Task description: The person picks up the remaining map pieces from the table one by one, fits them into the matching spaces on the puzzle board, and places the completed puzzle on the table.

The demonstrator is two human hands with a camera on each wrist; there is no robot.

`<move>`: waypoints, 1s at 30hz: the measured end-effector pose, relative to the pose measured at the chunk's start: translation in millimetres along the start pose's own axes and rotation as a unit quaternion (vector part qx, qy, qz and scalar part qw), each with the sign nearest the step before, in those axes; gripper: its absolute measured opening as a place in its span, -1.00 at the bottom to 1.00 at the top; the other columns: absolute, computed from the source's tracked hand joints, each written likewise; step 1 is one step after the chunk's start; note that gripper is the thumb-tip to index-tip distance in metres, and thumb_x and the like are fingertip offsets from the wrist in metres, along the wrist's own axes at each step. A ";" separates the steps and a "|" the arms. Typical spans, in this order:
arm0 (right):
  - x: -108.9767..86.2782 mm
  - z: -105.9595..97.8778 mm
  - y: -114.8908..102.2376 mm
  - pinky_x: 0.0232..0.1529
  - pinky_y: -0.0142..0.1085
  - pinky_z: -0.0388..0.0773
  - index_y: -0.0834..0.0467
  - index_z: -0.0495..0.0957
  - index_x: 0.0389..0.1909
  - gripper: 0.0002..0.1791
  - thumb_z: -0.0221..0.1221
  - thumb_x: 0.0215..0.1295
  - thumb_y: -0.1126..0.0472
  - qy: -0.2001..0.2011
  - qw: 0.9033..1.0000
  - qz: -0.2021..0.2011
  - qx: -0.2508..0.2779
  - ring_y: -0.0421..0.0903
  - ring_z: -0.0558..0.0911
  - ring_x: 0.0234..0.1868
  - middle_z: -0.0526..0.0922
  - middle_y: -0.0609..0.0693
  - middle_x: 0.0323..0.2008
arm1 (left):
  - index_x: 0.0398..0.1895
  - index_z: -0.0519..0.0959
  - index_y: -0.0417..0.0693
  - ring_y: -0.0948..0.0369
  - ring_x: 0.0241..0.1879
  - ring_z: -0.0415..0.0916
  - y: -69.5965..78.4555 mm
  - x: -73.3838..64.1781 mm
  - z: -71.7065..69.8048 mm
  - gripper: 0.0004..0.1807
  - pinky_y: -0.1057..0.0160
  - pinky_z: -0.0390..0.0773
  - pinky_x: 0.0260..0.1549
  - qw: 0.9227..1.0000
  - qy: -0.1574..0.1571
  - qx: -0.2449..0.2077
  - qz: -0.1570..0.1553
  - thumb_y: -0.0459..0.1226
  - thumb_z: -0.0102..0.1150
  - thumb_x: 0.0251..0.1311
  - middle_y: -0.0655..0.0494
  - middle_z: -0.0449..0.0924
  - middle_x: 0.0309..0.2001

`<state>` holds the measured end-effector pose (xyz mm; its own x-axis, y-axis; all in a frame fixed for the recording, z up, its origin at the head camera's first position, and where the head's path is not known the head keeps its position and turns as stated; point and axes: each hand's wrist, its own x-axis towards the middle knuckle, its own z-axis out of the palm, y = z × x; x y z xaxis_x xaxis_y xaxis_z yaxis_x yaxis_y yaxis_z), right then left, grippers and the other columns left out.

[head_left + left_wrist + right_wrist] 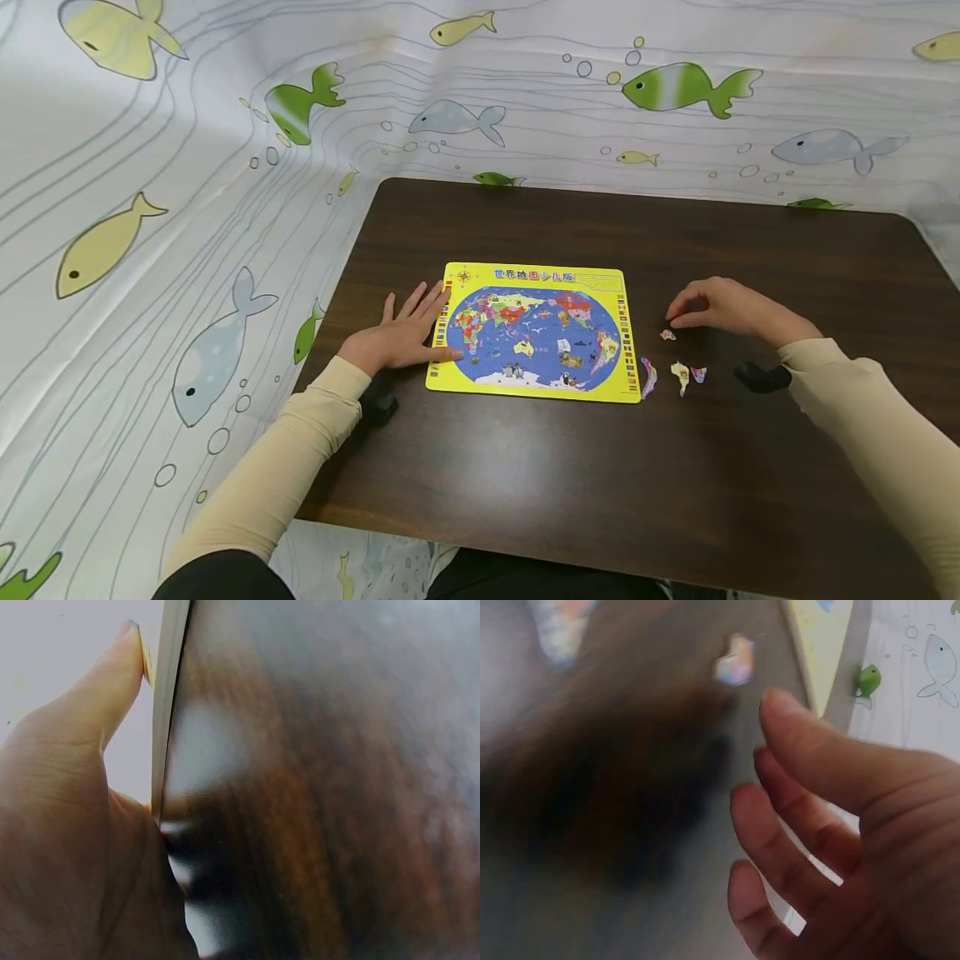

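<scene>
A yellow-bordered world map puzzle board [525, 395] lies flat on the table, its blue oval holding colourful land shapes. My left hand [408, 333] rests with spread fingers over the board's left edge, the thumb [112, 682] reaching onto the border. To the right of the board, my right hand [716, 307] hovers with loosely bent fingers and holds nothing. Just below its fingertips lies a small multicoloured puzzle piece [667, 335], which also shows beyond the thumb in the right wrist view. Nearer me are a long purple-pink piece [648, 378], a pale yellow piece [681, 377] and a small pink-and-blue piece [699, 375].
The dark wooden table [510, 475] has rounded far corners. A white sheet printed with fish [450, 118] hangs behind it and along the left. Black wrist bands [761, 377] sit under both wrists.
</scene>
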<state>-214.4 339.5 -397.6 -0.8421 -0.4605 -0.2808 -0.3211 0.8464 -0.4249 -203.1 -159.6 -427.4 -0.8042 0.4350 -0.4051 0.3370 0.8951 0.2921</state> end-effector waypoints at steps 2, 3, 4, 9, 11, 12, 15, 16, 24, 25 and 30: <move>-3.8 2.9 4.5 -0.21 -0.28 0.55 -0.08 0.67 -0.24 -0.84 0.32 0.15 0.06 0.003 1.000 -0.007 -0.002 -0.18 0.55 -0.22 0.65 -0.10 -0.17 | 0.53 -0.41 0.17 0.05 0.52 -0.63 -0.6 -0.5 -0.1 0.20 -0.31 -0.54 0.35 1.000 0.002 -0.001 0.000 0.46 -0.09 0.00 0.17 -0.58 0.55; -5.3 4.4 5.9 -0.23 -0.30 0.55 -0.09 0.67 -0.24 -0.84 0.33 0.14 0.06 0.004 1.000 -0.007 0.000 -0.19 0.55 -0.24 0.64 -0.10 -0.18 | 0.53 -0.42 0.17 0.05 0.52 -0.63 -1.0 -0.6 -0.2 0.20 -0.31 -0.54 0.35 1.000 0.003 -0.001 0.000 0.47 -0.09 0.00 0.18 -0.58 0.55; -6.7 5.8 6.8 -0.26 -0.33 0.54 -0.10 0.67 -0.24 -0.83 0.34 0.12 0.06 0.005 1.000 -0.005 0.001 -0.20 0.54 -0.27 0.64 -0.12 -0.18 | 0.53 -0.43 0.17 0.06 0.52 -0.63 -1.4 -0.8 -0.1 0.20 -0.30 -0.55 0.35 1.000 0.002 -0.002 0.000 0.47 -0.10 0.00 0.18 -0.59 0.54; -9.4 13.0 9.0 -0.38 -0.39 0.49 -0.08 0.65 -0.23 -0.80 0.36 0.10 0.05 0.015 1.000 -0.011 0.010 -0.24 0.50 -0.38 0.60 -0.11 -0.22 | 0.52 -0.44 0.18 0.06 0.52 -0.65 -2.3 -0.4 0.1 0.20 -0.30 -0.58 0.34 1.000 0.001 -0.008 0.001 0.48 -0.11 0.00 0.19 -0.60 0.54; -9.4 15.9 9.5 -0.39 -0.39 0.48 -0.08 0.65 -0.24 -0.82 0.35 0.11 0.05 0.022 1.000 -0.018 0.011 -0.25 0.49 -0.39 0.59 -0.13 -0.24 | 0.52 -0.44 0.19 0.06 0.52 -0.66 -2.1 0.0 0.1 0.20 -0.30 -0.59 0.34 1.000 0.000 -0.006 0.002 0.48 -0.12 -0.01 0.19 -0.61 0.54; -9.3 17.1 9.7 -0.38 -0.39 0.48 -0.09 0.65 -0.25 -0.83 0.34 0.12 0.05 0.025 0.999 -0.022 0.010 -0.25 0.48 -0.39 0.59 -0.14 -0.24 | 0.52 -0.45 0.20 0.06 0.52 -0.66 -1.9 0.3 0.3 0.20 -0.30 -0.58 0.34 1.000 -0.001 -0.004 0.001 0.49 -0.12 -0.01 0.20 -0.61 0.54; -8.6 20.6 10.5 -0.34 -0.39 0.49 -0.13 0.66 -0.27 -0.88 0.32 0.15 0.07 0.040 0.999 -0.032 -0.003 -0.28 0.48 -0.36 0.59 -0.19 -0.26 | 0.52 -0.45 0.22 0.07 0.52 -0.66 -1.3 1.0 0.4 0.21 -0.31 -0.56 0.34 1.000 0.000 0.001 0.000 0.50 -0.12 -0.03 0.21 -0.61 0.54; -8.4 21.4 10.4 -0.33 -0.39 0.49 -0.15 0.66 -0.28 -0.89 0.31 0.16 0.08 0.045 0.998 -0.034 -0.005 -0.29 0.48 -0.35 0.59 -0.20 -0.26 | 0.52 -0.45 0.23 0.07 0.52 -0.66 -1.5 1.4 0.5 0.21 -0.31 -0.55 0.35 1.000 -0.001 0.002 -0.001 0.50 -0.12 -0.04 0.22 -0.62 0.54; -11.4 30.1 8.2 -0.35 -0.40 0.43 -0.14 0.67 -0.24 -0.83 0.35 0.12 0.08 0.090 0.996 -0.012 -0.013 -0.28 0.46 -0.37 0.61 -0.21 -0.26 | 0.52 -0.44 0.20 0.07 0.52 -0.66 -2.6 1.3 0.7 0.21 -0.30 -0.58 0.34 1.000 0.000 -0.001 0.000 0.50 -0.13 -0.02 0.20 -0.61 0.54; -11.9 31.4 7.6 -0.36 -0.40 0.42 -0.11 0.68 -0.24 -0.83 0.35 0.12 0.09 0.096 0.995 -0.011 -0.015 -0.27 0.46 -0.38 0.63 -0.19 -0.26 | 0.52 -0.43 0.20 0.07 0.52 -0.65 -2.3 0.8 0.4 0.21 -0.29 -0.58 0.34 1.000 0.000 -0.003 0.001 0.50 -0.13 -0.02 0.20 -0.61 0.54; -14.0 35.3 3.5 -0.40 -0.42 0.42 -0.02 0.71 -0.28 -0.88 0.35 0.12 0.15 0.109 0.994 0.016 -0.002 -0.23 0.49 -0.41 0.67 -0.10 -0.29 | 0.52 -0.43 0.22 0.09 0.52 -0.66 -2.6 1.4 0.9 0.21 -0.27 -0.59 0.35 1.000 -0.001 -0.003 -0.001 0.51 -0.14 -0.03 0.22 -0.61 0.54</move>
<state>-188.4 339.4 -425.5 -0.9257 -0.3648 -0.0998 -0.2946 0.8610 -0.4147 -204.6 -161.2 -429.6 -0.8038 0.4327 -0.4082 0.3315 0.8956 0.2966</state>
